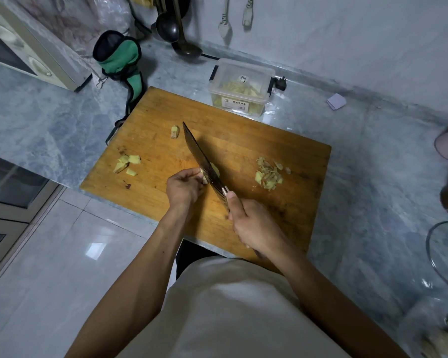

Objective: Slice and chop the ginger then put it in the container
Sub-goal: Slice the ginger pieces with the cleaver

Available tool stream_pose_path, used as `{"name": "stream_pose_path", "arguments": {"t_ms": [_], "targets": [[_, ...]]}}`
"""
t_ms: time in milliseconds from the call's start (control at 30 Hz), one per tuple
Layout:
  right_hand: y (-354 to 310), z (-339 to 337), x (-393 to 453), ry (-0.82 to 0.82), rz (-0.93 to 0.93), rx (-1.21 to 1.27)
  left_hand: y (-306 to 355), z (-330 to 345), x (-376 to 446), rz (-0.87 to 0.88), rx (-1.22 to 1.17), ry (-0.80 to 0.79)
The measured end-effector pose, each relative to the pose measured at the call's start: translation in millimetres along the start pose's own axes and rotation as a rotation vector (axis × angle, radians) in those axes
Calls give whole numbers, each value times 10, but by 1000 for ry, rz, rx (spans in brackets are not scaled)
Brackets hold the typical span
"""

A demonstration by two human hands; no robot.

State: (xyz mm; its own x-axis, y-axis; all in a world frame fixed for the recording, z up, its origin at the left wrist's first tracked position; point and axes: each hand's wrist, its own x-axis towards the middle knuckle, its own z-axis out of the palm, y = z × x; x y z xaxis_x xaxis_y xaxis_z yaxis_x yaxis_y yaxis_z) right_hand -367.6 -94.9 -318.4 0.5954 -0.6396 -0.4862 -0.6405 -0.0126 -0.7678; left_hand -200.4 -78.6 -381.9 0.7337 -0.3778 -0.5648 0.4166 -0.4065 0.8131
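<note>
Plastic container bears an unreadable label; left hand pinches ginger, right hand grips knife.

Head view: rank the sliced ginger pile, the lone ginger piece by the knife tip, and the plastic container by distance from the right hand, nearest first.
From the right hand gripping the knife:
1. Sliced ginger pile, just beyond the hand, on the board's right side.
2. Lone ginger piece, left of the knife tip.
3. Plastic container, past the board's far edge.
</note>
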Motion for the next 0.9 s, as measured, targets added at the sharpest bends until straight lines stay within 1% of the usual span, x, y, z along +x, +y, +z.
{"name": "stream_pose_path", "arguments": {"t_ms": [433, 567, 900], "targets": [[-5, 19, -37, 20, -8, 5, -87, 47, 20, 73, 22, 21], [1, 53, -32, 17, -8, -1, -115, 44, 0, 85, -12, 8], [-5, 42, -44, 16, -16, 25, -90, -42, -1, 127, 68, -60]]}}
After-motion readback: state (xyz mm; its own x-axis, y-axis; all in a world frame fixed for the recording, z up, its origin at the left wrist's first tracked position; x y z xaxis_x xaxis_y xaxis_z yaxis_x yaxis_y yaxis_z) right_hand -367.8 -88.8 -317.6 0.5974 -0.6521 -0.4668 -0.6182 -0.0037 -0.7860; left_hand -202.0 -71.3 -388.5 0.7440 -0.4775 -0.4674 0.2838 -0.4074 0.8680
